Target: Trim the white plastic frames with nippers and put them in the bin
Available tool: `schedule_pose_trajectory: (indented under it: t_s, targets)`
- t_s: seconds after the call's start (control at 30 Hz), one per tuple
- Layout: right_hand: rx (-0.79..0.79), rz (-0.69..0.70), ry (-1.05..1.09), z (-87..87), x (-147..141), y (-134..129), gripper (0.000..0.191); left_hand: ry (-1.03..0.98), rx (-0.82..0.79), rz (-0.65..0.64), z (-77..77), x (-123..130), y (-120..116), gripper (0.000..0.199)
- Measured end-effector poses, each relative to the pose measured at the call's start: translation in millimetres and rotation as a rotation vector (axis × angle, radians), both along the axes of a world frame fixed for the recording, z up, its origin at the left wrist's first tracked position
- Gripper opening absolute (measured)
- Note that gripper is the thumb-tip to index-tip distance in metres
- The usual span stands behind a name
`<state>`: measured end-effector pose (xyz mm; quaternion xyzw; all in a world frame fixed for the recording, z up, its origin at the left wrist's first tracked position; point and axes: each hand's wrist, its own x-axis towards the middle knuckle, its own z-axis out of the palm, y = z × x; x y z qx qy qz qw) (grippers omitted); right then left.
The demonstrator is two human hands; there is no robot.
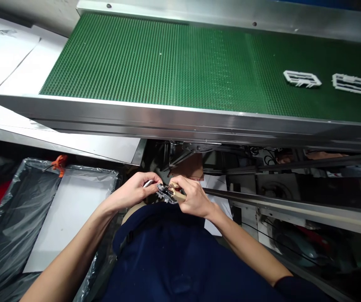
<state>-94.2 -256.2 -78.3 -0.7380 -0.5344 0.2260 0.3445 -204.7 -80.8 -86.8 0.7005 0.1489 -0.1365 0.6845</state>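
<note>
Green belt [120, 63] lies at twelve o'clock, bearing frames [302, 84] at two, while at six the left hand [136, 191] pinches a white part [149, 183], seemingly steadying it beside pliers [179, 195] gripped in the curled right hand [195, 197].

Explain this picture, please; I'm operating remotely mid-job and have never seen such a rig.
There is no robot here: a head-worn camera looks forward and down at a person's bare hands. The left hand pinches what looks like a white part, mostly hidden. The right hand holds a plier-like tool with cream handles; its exact contact with the part is too small to tell. Beyond is a green conveyor belt. Two white frame-shaped pieces lie towards its right, with a third cut off by the picture's edge. Lower left is a plastic-lined container.
</note>
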Motion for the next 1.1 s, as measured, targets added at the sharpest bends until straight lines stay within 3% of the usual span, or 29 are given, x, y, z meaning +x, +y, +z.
schedule_pose_trajectory:
  t_s: [0.33, 0.83, 0.97, 1.1]
  targets:
    - [-0.015, 0.046, -0.002, -0.4, 3.1, 3.9, 0.026, 0.009, -0.054, 0.059, -6.6, -5.9, -1.6, 0.020]
    - [0.017, 0.241, -0.073, 1.8, -0.8, 26.9, 0.024, 0.074, -0.411, 0.248, -23.3, -32.4, 2.6, 0.010]
    - [0.016, 0.278, -0.079, 1.2, -4.5, 30.6, 0.023, 0.094, -0.389, 0.306, -22.0, -38.2, 0.7, 0.013]
    - [0.008, 0.291, -0.097, -0.3, -8.6, 32.9, 0.020, 0.032, -0.246, 0.342, -17.9, -42.1, -3.8, 0.008]
